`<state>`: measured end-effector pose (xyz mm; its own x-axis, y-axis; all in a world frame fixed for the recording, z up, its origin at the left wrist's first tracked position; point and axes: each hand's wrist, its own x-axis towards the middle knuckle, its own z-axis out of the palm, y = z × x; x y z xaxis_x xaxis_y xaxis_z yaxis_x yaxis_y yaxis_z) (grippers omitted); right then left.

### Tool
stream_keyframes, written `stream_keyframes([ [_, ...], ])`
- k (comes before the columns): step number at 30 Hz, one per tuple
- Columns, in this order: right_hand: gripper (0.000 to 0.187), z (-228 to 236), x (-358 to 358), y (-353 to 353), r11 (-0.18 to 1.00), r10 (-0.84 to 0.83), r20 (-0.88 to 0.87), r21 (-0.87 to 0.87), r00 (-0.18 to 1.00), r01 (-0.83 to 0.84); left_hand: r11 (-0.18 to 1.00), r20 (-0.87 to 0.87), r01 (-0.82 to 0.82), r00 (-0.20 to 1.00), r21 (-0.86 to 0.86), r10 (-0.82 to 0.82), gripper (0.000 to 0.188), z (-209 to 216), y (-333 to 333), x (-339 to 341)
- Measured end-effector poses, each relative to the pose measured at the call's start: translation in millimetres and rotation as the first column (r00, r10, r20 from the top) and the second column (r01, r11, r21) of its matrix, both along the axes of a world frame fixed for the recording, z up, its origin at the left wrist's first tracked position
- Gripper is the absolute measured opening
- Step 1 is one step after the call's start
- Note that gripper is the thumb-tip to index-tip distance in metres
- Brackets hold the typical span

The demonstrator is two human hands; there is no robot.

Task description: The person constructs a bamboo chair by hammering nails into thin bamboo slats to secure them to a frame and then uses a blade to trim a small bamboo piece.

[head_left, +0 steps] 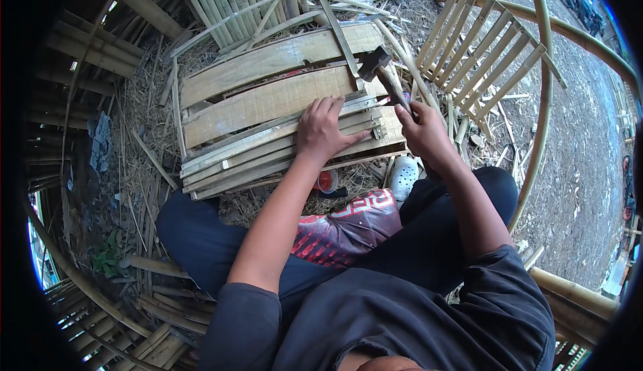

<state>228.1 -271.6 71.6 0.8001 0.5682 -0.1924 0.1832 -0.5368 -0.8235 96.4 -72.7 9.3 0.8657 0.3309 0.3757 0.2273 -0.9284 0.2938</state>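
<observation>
My right hand (423, 130) is closed round the wooden handle of a hammer (376, 64), whose dark metal head is raised near the work's right end. My left hand (328, 128) rests across several narrow bamboo slats (248, 151), its fingers bent over the upper ones and its thumb out to the right, holding them down. Beneath and beyond the slats lie wide pale boards (261, 99) with gaps between them. A thin upright strip (337, 32) slants across the boards' far right end. The undersides of the slats are hidden.
A slatted bamboo panel (479, 46) leans at the far right beside a curved bamboo pole (544, 103). Another slatted panel (234, 2) stands at the back. A round red object (326, 182) lies near my lap, by a pale clog (404, 178). Straw and loose strips cover the ground.
</observation>
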Motion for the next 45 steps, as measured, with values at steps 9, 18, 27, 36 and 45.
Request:
stream_keyframes([
  [9, 0.054, 23.6, 13.1, 1.9, 0.998, 0.060, -0.010, -0.019, 0.998, -0.060, 0.999, 0.006, -0.014, 1.000, -0.036, 0.015, 0.094, 1.8, -2.3, 0.7],
  [18, 0.051, 23.1, 22.8, 0.0, 0.967, 0.246, 0.292, -0.012, 0.924, -0.254, 1.000, 0.049, 0.025, 0.998, -0.016, -0.024, 0.089, -7.1, -1.3, -1.2],
  [27, 0.046, 57.4, 16.5, 2.3, 0.991, 0.077, 0.215, 0.092, 0.974, -0.098, 1.000, 0.088, 0.026, 0.996, -0.011, -0.025, 0.084, -4.8, -1.5, 0.4],
  [36, 0.044, 56.2, 14.7, 14.4, 0.988, 0.148, 0.289, 0.009, 0.946, -0.157, 0.999, 0.056, 0.020, 0.998, -0.025, -0.019, 0.082, -1.0, -2.4, 3.5],
  [45, 0.038, 53.7, 11.7, 15.0, 0.924, 0.347, 0.304, -0.272, 0.887, -0.269, 1.000, 0.045, 0.013, 0.999, -0.008, -0.012, 0.080, 0.2, -4.8, -0.2],
])
